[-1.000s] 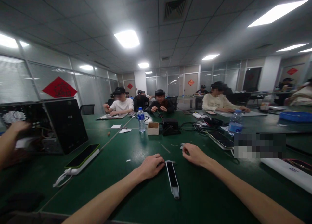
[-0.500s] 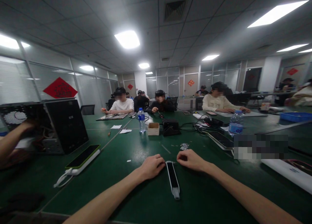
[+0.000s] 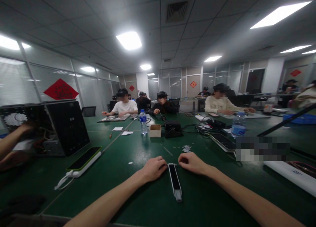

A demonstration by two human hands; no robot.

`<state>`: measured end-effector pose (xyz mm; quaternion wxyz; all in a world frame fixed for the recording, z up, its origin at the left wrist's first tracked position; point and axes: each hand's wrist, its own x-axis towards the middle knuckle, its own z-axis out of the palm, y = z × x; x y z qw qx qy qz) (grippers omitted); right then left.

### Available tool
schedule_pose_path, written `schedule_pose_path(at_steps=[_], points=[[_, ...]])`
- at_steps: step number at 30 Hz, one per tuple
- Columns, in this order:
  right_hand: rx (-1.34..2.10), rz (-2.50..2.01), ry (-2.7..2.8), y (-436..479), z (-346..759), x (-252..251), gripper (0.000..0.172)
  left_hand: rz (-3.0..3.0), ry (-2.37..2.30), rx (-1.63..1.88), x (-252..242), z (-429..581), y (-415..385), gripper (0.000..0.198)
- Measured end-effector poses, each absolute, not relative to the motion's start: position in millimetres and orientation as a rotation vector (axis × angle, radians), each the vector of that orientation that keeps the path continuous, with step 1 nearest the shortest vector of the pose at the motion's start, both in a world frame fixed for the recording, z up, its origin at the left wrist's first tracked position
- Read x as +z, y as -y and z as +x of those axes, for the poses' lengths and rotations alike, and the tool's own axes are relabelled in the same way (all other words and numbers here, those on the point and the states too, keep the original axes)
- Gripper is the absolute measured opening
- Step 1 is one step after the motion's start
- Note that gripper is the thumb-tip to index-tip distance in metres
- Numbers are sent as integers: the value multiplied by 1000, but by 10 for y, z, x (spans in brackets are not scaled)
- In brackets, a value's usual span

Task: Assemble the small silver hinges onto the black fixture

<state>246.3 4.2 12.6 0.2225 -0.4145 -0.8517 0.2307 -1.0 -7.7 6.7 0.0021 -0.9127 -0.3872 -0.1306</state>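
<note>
My left hand (image 3: 155, 168) rests on the green table with its fingers curled and closed, its fingertips close to the top left end of a long, slim device (image 3: 175, 181). The device has a dark face, white edges and a grey lower end. Across from it, my right hand (image 3: 192, 163) is closed too, thumb and fingers bent together just right of the same end. Something small lies or is held between the fingertips, too tiny to name. Just beyond my right hand sit some small silvery pieces (image 3: 187, 148).
At left, a co-worker's hand (image 3: 24, 128) reaches into an opened computer case (image 3: 67, 128). Around the table are a phone on a white block (image 3: 84, 159), a water bottle (image 3: 143, 123), a small box (image 3: 155, 131), another phone (image 3: 223, 141) and a large bottle (image 3: 238, 125).
My hands and the slim device stay almost exactly in place. A dark bar has come into view at the right. The co-workers' hands have shifted slightly.
</note>
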Motion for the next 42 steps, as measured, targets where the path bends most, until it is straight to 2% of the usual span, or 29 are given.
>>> schedule_pose_path(at_steps=[25,34,42], points=[[774,-1191,2310,49,2420,214,20,-2882,1271,-391,137,-4,133,20],[721,-1175,2286,63,2356,180,14,-2858,1271,-398,65,-5,83,19],[657,-1066,2276,25,2380,109,16,-2864,1257,-422,74,-6,71,20]])
